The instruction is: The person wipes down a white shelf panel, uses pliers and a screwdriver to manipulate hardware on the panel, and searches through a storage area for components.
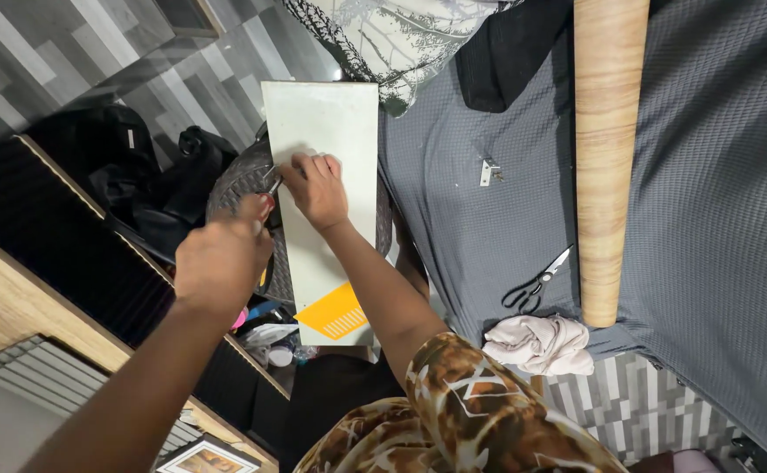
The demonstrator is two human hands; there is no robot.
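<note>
board: long pale rectangular panel (pixel 318 123) with an orange patch near the end closest to the person. It sits on top of a round dark woven stool (pixel 241 180) and overhangs it at both ends.

long axis: runs pretty much straight away from the person, near end by the knees, far end out over the grey plank floor (pixel 182 70).

right hand (pixel 315 188): pressed flat-ish on the board about midway along, fingers curled down on the surface near the left edge. Looks like it's pinning the board, not gripping around anything.

left hand (pixel 221 263): closed into a loose fist just off the board's left edge, at about the same height as the right hand. A thin dark tool (pixel 273 186) pokes out of it toward that edge. Could be a blade or a pen, honestly can't tell, too small.

key relation: the tool tip meets the board's left long edge right beside the right hand's fingertips, so both hands crowd the same spot. Left hand is on the outside, right hand is on the board itself.

nearby stuff: grey textured bedspread (pixel 707 175) to the right with a wood-grain roll (pixel 609 149) lying on it, roughly parallel to the board. Black scissors (pixel 537 285), a crumpled pinkish cloth (pixel 541 343) and a small metal bracket (pixel 488 172) are on it too, all well apart from the hands.
</note>
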